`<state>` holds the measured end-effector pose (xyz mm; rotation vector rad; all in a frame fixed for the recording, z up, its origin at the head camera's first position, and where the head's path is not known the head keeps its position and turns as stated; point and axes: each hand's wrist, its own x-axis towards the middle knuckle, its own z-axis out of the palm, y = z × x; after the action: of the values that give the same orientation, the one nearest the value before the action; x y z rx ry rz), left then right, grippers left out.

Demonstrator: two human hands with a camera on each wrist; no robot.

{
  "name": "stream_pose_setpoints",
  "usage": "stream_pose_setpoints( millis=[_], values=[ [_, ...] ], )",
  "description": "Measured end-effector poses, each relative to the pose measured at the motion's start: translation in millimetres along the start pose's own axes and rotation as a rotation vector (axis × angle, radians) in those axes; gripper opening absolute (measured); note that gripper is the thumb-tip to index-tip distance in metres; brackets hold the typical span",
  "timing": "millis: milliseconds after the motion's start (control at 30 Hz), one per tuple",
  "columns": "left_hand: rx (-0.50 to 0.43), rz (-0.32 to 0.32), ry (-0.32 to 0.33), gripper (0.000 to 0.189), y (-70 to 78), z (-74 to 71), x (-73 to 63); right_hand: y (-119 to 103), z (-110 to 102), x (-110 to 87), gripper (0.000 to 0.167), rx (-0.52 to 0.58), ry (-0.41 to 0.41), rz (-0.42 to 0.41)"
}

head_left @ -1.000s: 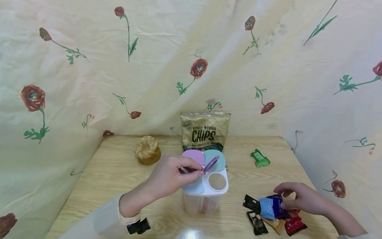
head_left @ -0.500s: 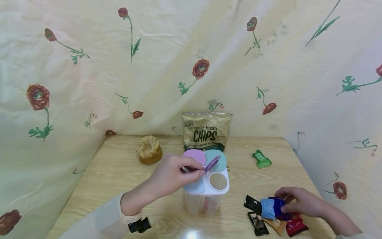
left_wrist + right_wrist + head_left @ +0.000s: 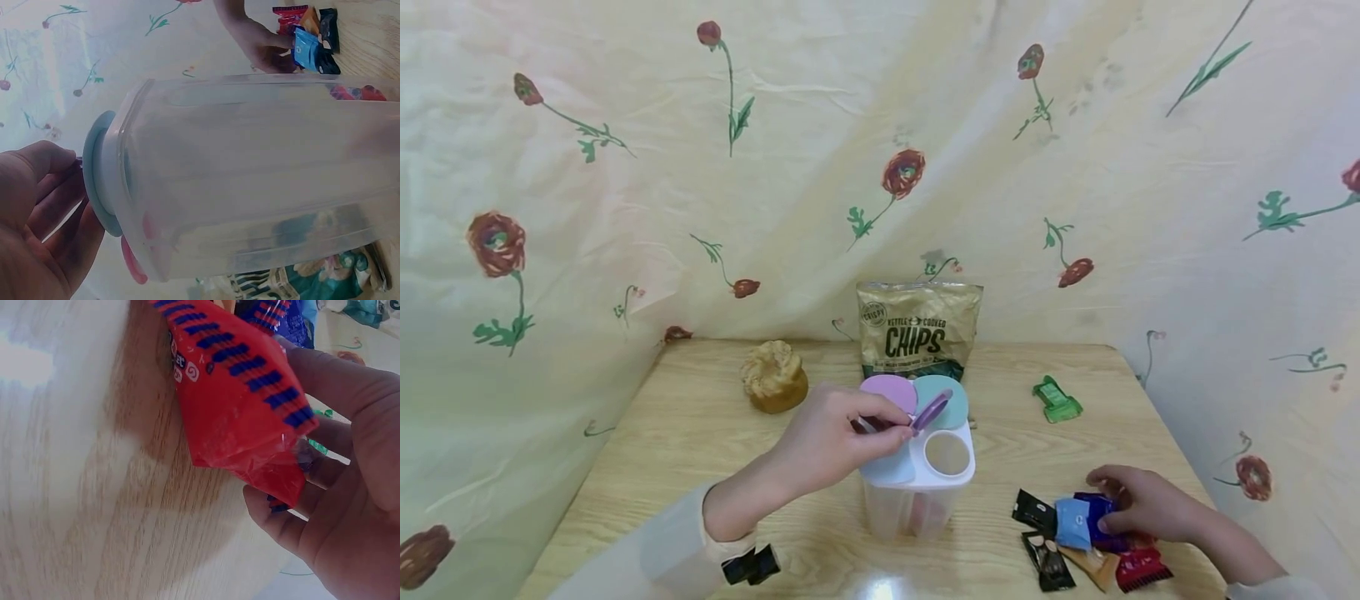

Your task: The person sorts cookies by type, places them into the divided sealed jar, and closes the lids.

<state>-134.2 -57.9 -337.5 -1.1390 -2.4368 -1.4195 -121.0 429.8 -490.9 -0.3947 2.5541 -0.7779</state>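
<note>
My left hand point(image 3: 831, 437) pinches the rim of a raised purple lid point(image 3: 932, 411) between thumb and index finger. Beneath that lid, a round opening point(image 3: 947, 453) shows in the white top of a clear food storage container point(image 3: 887, 512). Purple, teal point(image 3: 951, 392) and light blue lids cover its other openings. To the right, my right hand point(image 3: 1153, 504) is at a pile of small snack packets, thumb against a dark blue packet point(image 3: 1093, 517) and fingers loosely spread. In the right wrist view, a red packet point(image 3: 240, 400) hides part of the fingers.
Behind the container stands a gold chips bag point(image 3: 917, 325). A round bun point(image 3: 773, 379) sits at the back left, and a green packet point(image 3: 1057, 400) lies at the back right. Black packets point(image 3: 1048, 560) and a light blue packet point(image 3: 1072, 522) are in the pile. Floral cloth surrounds the table.
My right hand has shifted slightly over the packets, its fingers moving about the dark blue one. My left hand keeps hold of the purple lid in the same spot.
</note>
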Motion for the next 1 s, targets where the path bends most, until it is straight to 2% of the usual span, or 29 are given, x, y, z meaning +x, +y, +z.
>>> stream_pose_setpoints(
  millis=[167,300,367,433,667,867,1000],
  values=[
    [0.002,0.002,0.002,0.007,-1.1,1.4,-1.5,1.2,1.1,0.3,0.032,-0.015,0.018,0.005],
    [-0.003,-0.007,0.0,0.007,-1.1,2.0,-2.2,-2.3,-1.7,-1.5,0.033,-0.054,0.071,0.031],
    [-0.005,-0.01,-0.002,0.007,-0.9,2.0,-2.0,-5.1,-3.9,-2.8,0.033,-0.058,0.096,0.012],
    [-0.007,-0.007,-0.005,0.007,-0.6,1.9,-1.4,-8.3,-7.1,-3.6,0.033,-0.063,0.125,-0.023],
    [0.007,0.014,0.0,0.007,0.0,0.8,0.2,-27.7,-28.4,-3.9,0.025,-0.085,0.297,-0.244],
    [0.005,0.022,0.01,0.007,-0.3,0.4,0.0,-66.2,-51.0,-0.6,0.026,-0.065,0.337,-0.314],
    [0.003,0.022,0.009,0.007,-0.6,-0.2,0.6,-97.9,-63.7,2.9,0.028,-0.104,0.35,-0.371]
  ],
)
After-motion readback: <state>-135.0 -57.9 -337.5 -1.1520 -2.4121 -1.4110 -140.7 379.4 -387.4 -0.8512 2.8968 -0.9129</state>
